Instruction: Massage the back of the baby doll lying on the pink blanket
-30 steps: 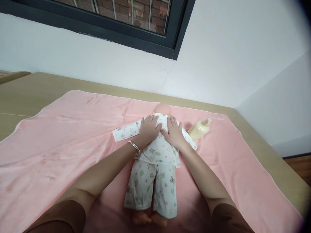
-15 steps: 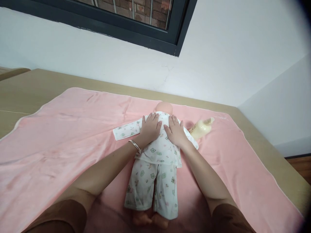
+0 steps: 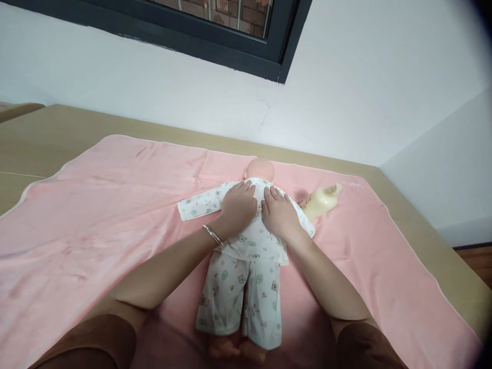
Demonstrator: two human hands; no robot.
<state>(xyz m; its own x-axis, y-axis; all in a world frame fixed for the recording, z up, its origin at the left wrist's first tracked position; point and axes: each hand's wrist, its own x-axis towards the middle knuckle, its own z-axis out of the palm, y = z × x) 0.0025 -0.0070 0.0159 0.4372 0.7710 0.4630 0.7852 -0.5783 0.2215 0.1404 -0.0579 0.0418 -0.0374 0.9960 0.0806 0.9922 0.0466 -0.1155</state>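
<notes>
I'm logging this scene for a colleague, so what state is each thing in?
Left hand: laid on the shirt
Right hand: laid on the shirt, fingers extended
Doll: lying stretched out, dressed
Shirt: worn, under both hands
Trousers: worn
Bottle: lying on its side; fill level unclear
Blanket: spread out, wrinkled
Bracelet: worn, left wrist
Window: partly in view; open or shut unclear

The pajamas (image 3: pixel 251 251) are matt cloth, the bottle (image 3: pixel 322 201) glossy, probably plastic.
</notes>
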